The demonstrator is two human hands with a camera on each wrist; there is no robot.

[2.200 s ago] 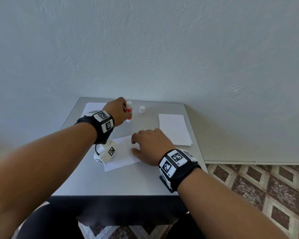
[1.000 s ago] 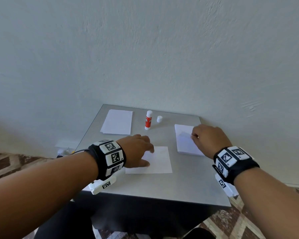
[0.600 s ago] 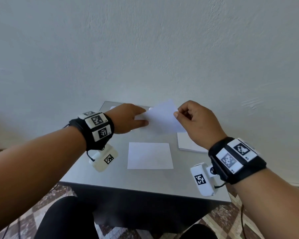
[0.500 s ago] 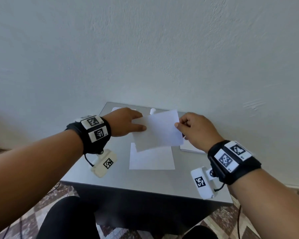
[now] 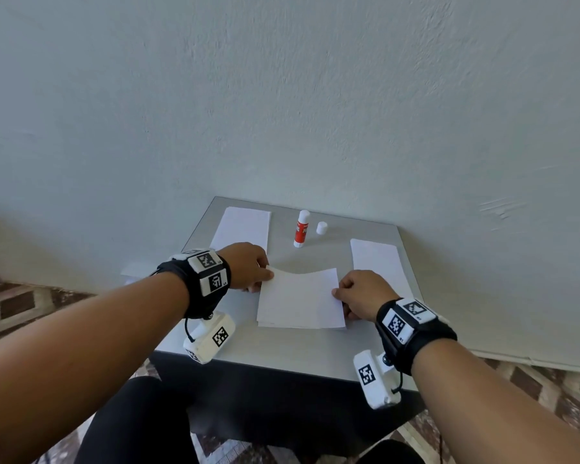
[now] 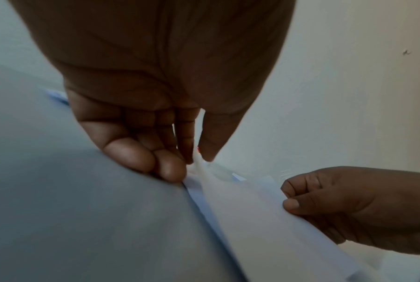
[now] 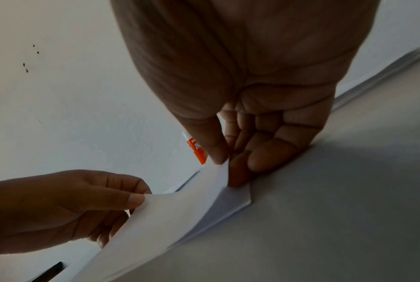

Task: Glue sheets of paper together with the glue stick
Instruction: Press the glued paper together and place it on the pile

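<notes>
Matt white paper sheet (image 5: 300, 298), smooth grey table (image 5: 282, 349)

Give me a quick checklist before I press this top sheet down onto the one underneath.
1. Left hand pinches top sheet: ok.
2. Right hand pinches the opposite edge: ok.
3. Top sheet lined up with bottom sheet: not ok, the bottom sheet peeks out at the edges.
4. Top sheet flat: not ok, its far edge bows upward.
5. Glue stick and cap out of the way: ok.
6. Glue coverage: cannot tell.

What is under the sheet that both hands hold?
Another white sheet lies on the table under the held sheet; only its edges show. Whether it carries glue cannot be seen.
</notes>
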